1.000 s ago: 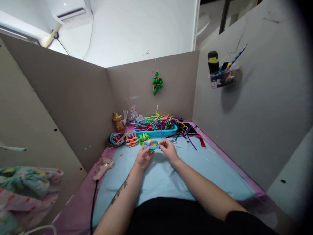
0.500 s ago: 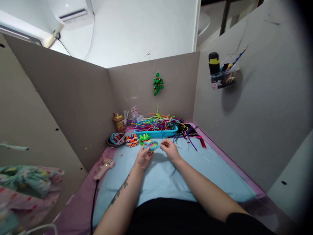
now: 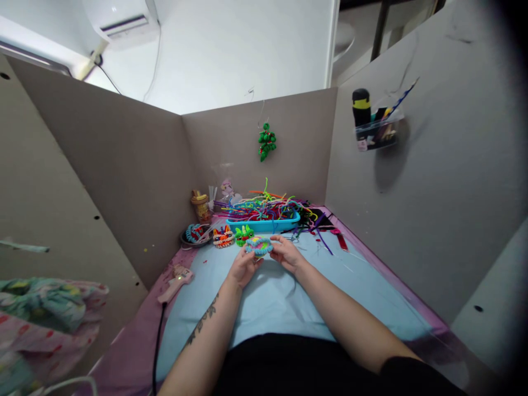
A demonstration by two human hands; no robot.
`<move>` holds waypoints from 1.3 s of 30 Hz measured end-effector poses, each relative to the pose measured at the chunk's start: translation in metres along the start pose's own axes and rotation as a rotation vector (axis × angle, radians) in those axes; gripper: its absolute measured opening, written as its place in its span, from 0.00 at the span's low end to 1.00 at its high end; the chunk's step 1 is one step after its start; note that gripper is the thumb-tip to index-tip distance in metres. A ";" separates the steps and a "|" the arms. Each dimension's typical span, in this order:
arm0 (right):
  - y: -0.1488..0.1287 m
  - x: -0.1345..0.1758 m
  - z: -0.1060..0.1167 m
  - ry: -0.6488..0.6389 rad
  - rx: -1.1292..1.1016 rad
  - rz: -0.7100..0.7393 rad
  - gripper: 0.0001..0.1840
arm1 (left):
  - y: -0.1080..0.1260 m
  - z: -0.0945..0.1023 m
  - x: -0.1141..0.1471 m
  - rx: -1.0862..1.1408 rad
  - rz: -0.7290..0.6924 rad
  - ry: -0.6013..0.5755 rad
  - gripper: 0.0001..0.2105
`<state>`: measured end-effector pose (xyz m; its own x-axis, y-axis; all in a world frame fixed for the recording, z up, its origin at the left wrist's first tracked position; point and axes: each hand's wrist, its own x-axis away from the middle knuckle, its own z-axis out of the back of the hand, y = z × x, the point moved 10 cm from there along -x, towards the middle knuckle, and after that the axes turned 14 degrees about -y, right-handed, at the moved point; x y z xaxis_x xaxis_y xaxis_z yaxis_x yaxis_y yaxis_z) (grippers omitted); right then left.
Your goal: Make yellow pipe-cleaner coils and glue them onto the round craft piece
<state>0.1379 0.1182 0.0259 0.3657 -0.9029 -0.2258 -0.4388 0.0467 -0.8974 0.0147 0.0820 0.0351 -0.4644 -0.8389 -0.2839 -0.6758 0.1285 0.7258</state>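
Observation:
A fuzzy pipe-cleaner piece, blue around the rim with pink, yellow and green inside, is held between both hands above the light blue cloth. My left hand grips its left side, thumb on top and fingers curled beneath. On its right edge my right hand has thumb and fingers closed. Just behind it a green pipe-cleaner animal head stands beside an orange and white one. The underside of the held piece is hidden.
A blue tray heaped with coloured pipe cleaners stands at the back. Left are a dark bowl, a jar and a corded pink glue gun. Grey panels surround the table; a tool holder hangs right.
My right hand has closed in on the piece's right edge; before, it pinched at the tip of a blue strand there. The piece has shifted slightly right and turned.

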 end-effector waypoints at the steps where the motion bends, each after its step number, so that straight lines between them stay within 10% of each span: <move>1: 0.001 0.000 0.000 -0.006 -0.025 -0.008 0.23 | 0.000 -0.001 0.000 0.008 -0.001 -0.006 0.21; 39: 0.019 0.005 -0.027 -0.217 -0.421 -0.143 0.22 | -0.009 -0.006 0.001 0.045 0.113 -0.074 0.25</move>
<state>0.1098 0.1030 0.0180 0.5895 -0.7757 -0.2254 -0.6486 -0.2882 -0.7044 0.0238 0.0769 0.0316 -0.5792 -0.7765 -0.2484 -0.6407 0.2451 0.7276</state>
